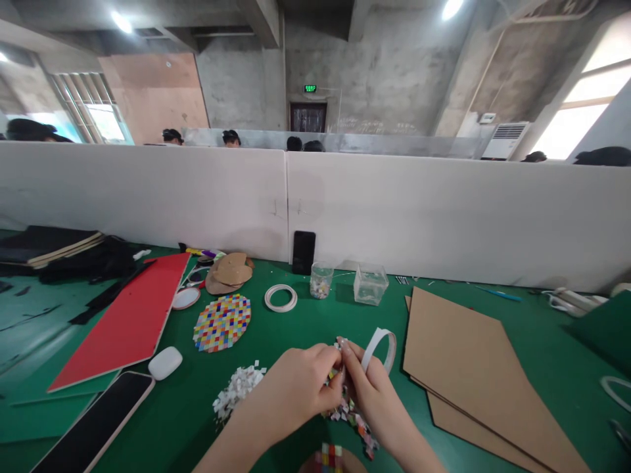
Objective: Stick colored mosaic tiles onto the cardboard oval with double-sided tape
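Observation:
My left hand (308, 380) and my right hand (371, 387) meet over the table, fingertips pinched close together. A curled white strip (377, 347) loops up from between the fingers of my right hand. Whatever my left fingertips pinch is too small and covered to make out. Below both hands lies a scatter of small coloured tile pieces (362, 433), partly hidden. At the bottom edge shows a round brown board with a few coloured squares (331, 456) on it. A heap of white bits (239, 389) sits left of my left forearm.
A colourful mosaic disc (223, 322), a white tape ring (280, 298), a see-through cup (321, 281) and a plastic box (371, 285) stand beyond my hands. Brown boards (463, 355) lie right; a red board (125, 315) and a phone (98, 424) left. A white partition (394, 210) closes the back.

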Available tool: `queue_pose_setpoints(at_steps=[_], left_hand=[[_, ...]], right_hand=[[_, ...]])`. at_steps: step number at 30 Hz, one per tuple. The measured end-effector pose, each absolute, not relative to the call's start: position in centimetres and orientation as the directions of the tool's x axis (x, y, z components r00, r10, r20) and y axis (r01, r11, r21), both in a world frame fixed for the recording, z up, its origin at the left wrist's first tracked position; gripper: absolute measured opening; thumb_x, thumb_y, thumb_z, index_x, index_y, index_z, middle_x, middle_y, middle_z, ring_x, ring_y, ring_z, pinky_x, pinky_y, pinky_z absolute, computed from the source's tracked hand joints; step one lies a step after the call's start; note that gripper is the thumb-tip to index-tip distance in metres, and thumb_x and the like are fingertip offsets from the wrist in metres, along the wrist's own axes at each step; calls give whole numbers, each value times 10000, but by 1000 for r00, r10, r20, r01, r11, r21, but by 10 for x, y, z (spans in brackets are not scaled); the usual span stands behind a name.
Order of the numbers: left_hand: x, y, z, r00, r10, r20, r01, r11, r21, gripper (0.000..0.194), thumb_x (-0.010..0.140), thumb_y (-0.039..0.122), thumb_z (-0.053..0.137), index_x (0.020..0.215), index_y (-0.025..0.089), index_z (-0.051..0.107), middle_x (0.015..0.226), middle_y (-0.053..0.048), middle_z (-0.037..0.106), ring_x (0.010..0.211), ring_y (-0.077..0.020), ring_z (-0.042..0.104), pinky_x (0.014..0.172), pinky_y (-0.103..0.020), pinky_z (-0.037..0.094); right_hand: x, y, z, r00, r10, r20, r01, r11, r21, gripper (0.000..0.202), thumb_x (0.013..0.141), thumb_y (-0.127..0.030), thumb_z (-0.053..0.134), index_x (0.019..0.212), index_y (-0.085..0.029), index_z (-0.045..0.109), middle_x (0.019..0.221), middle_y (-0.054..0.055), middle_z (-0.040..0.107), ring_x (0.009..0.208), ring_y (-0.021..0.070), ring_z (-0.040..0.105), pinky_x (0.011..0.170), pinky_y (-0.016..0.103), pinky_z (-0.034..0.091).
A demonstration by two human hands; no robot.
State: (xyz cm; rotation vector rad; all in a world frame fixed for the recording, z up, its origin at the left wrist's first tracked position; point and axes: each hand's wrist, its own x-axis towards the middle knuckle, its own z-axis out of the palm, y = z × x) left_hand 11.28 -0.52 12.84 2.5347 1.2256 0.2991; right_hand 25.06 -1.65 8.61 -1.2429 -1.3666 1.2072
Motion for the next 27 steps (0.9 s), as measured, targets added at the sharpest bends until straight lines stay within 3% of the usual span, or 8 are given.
queue_pose_setpoints(at_steps=[5,11,18,27], left_hand=[[116,-6,128,609,793,24,747,-583,321,157,849,184,404,878,166,556,846,-38,634,692,-181,600,572,-239,375],[114,-6,124,626,777,66,729,-613,305,166,849,173,392,866,170,556,810,-26,621,687,-173,594,574,-238,374],[112,-3,122,598,790,134,736,-608,299,128,820,153,400,793,176,523,742,-6,580,631,-144,556,538,-233,326],[107,-5,125,612,780,132,682,-605,410,70,808,176,437,822,189,505,749,17,571,622,-127,519,541,-226,309]], right_hand=[[252,-16,88,-122,991,46,251,75,-965,377,892,-501,327,718,-195,461,680,1,438,651,158,426,604,255,347],[254,-15,89,-145,988,48,285,89,-955,379,899,-493,309,733,-192,467,690,9,455,664,165,436,631,265,356],[257,-15,88,-165,984,66,229,103,-968,388,888,-511,342,691,-197,455,681,-11,458,663,150,434,646,247,364],[258,-15,84,-126,992,-14,77,-5,-997,386,851,-516,430,669,-181,483,665,-25,416,657,132,408,649,229,365]])
